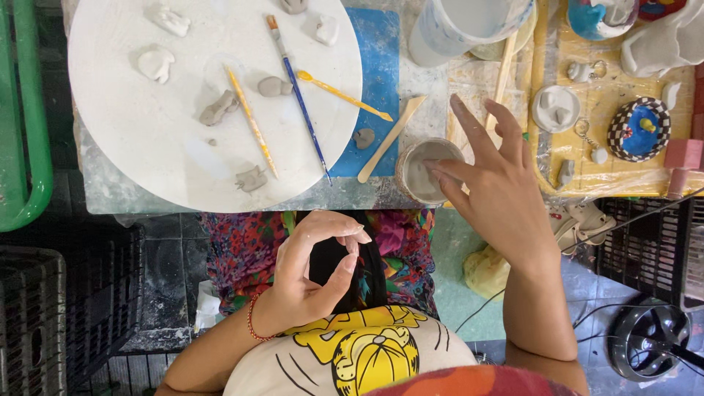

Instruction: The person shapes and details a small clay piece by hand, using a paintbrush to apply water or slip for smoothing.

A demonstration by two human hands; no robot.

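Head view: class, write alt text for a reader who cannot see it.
The right hand dips a finger into a small cup of grey slip, while the left hand curls its fingers above the lap. A round white board holds small clay pieces, brushes and sticks.

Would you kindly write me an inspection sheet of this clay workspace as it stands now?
Surface: round white board on a clay-smeared table, beside a blue mat.
Job's things: small round cup of grey slip; grey clay pieces; blue-handled brush; yellow wooden tools.
Clutter: painted ceramics on a yellow sheet, white plastic tub.
Hands: right hand fingertip at the cup; left hand above the lap, thumb and fingers curled, seemingly empty.
Cables: black cables at right.
Surroundings: black crates, green frame, floor fan.
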